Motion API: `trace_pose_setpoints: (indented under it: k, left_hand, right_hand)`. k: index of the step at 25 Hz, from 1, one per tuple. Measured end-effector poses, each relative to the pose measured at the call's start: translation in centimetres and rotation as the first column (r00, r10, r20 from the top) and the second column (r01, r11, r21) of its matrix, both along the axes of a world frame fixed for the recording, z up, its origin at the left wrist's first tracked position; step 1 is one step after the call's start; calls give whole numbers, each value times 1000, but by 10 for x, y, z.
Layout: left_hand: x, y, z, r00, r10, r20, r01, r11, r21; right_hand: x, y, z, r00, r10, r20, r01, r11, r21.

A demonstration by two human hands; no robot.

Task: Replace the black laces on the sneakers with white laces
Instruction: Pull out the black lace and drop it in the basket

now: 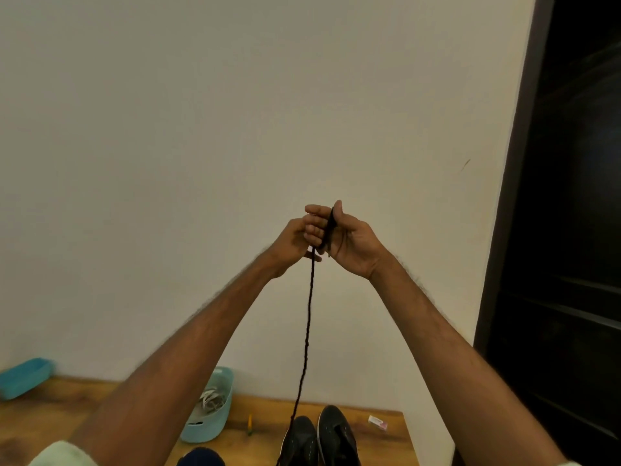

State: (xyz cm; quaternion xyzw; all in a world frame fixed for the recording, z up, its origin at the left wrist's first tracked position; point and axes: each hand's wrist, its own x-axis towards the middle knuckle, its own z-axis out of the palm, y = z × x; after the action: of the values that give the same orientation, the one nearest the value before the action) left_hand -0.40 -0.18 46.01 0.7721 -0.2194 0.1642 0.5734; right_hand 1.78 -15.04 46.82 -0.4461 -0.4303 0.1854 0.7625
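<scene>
Below, black lace (308, 317) crosses a sneaker (305, 442) — forearm (188, 358) overlaps teal basket (215, 428).

Left hand (295, 243), right hand (353, 245), raised together, gripping

"The long black braided cloth lace (307, 331) looks rough and matt, its twist plain along the length."

"And the pair of black perforated sneakers (336, 435): matt uppers dotted with small holes; leather or synthetic cannot be told."

"The brown wooden worktop (386, 443) shows grain and a faint sheen."

"The pale blue oval basket (215, 428) looks like smooth plastic, the flat white laces (211, 400) in it like soft cloth."
</scene>
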Motion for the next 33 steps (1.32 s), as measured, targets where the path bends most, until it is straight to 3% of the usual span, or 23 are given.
trace_pose_setpoints:
  k: [4, 7, 10, 13, 18, 22, 26, 29, 31, 33]
  left_hand:
    - [-7, -4, -12, 995, 13, -99, -17, 999, -37]
    - [-8, 5, -17, 991, 63, -120, -56, 996, 64]
    - [-5, 6, -27, 966, 252, 50, -257, 946, 196]
    - [-5, -2, -34, 846, 474, 245, -508, 856, 98]
    - [-5, -12, -43, 839, 467, 278, -530, 816, 229]
    - [-2, -10, -52, 793, 532, 297, -600, 767, 228]
    - [-6, -7, -61, 690, 463, 557, -708, 594, 383]
    - [-4, 4, -67, 739, 471, 482, -666, 616, 420]
    - [-1, 13, -71, 791, 461, 402, -609, 648, 457]
    - [-3, 16, -73, 840, 390, 376, -541, 652, 532]
  right_hand:
    - [10, -2, 6, 987, -78, 142, 76, 997, 19]
    - [15, 1, 4, 963, -169, 208, 177, 984, -17]
    - [20, 2, -2, 969, -198, 151, 199, 980, 9]
    - [24, 4, -16, 985, -161, 66, 161, 987, 9]
    - [28, 10, -38, 983, -183, 16, 183, 983, -3]
    - [27, 12, -48, 984, -180, 14, 180, 984, -3]
    - [33, 9, -61, 979, -201, 12, 202, 979, -30]
    - [34, 9, -69, 935, -341, 92, 351, 929, -119]
    - [35, 12, -74, 841, -479, 251, 529, 826, -194]
    - [38, 17, -82, 778, -548, 306, 619, 753, -224]
